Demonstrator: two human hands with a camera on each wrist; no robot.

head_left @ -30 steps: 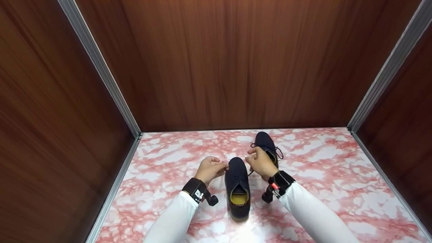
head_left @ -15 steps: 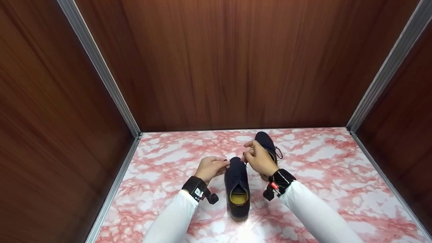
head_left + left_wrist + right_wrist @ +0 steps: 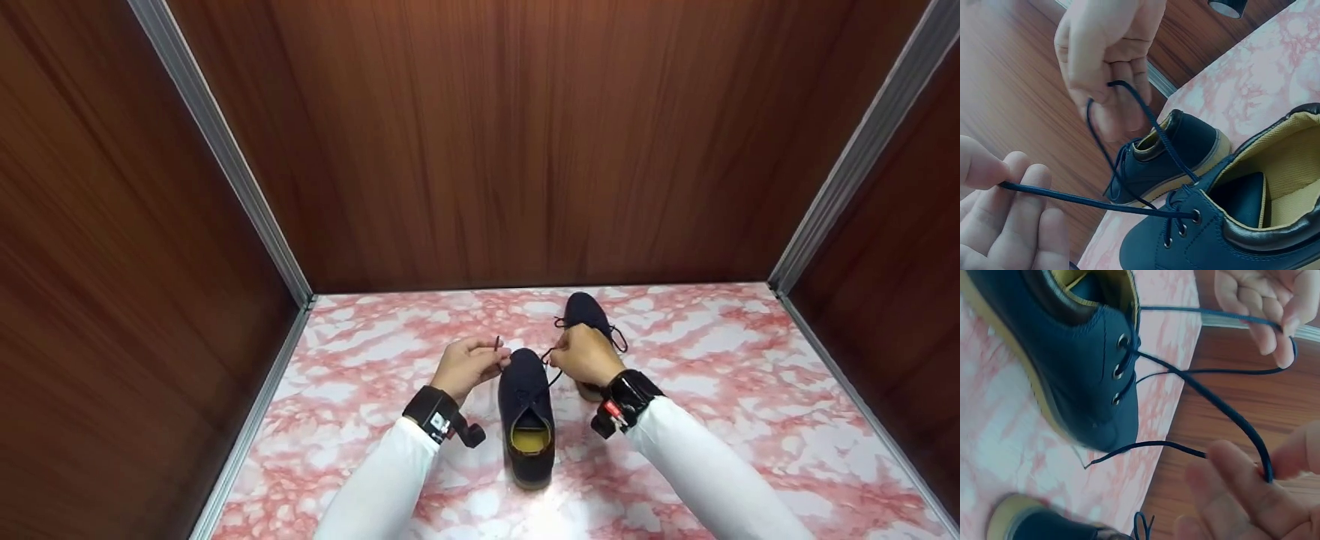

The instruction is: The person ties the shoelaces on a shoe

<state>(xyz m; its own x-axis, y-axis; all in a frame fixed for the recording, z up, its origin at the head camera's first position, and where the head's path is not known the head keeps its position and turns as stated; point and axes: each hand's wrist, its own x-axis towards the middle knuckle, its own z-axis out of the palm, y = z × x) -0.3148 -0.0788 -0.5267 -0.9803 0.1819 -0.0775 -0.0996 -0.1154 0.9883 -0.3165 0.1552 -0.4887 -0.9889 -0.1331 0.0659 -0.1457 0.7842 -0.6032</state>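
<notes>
A dark blue lace-up shoe (image 3: 525, 409) with a yellow lining stands between my hands, toe away from me. My left hand (image 3: 465, 367) pinches one shoelace between thumb and fingers; the lace (image 3: 1095, 202) runs taut to the top eyelet in the left wrist view. My right hand (image 3: 590, 356) pinches the other lace (image 3: 1219, 402), which bends from its eyelet up to the fingertips. A free lace end hangs past that hand, in front of the toe, in the right wrist view. Both hands are above the shoe, apart from each other.
The matching shoe (image 3: 583, 311) stands farther back on the right, partly behind my right hand, its laces in loops at its sides. Red-and-white marbled surface (image 3: 375, 405) lies underneath. Wood-grain panels (image 3: 480, 150) with grey metal edging enclose the back and sides.
My right hand went left over the toe, then came back right, with its lace now showing between hand and shoe. My left hand hardly moved; a piece of lace now stands up from its fingers.
</notes>
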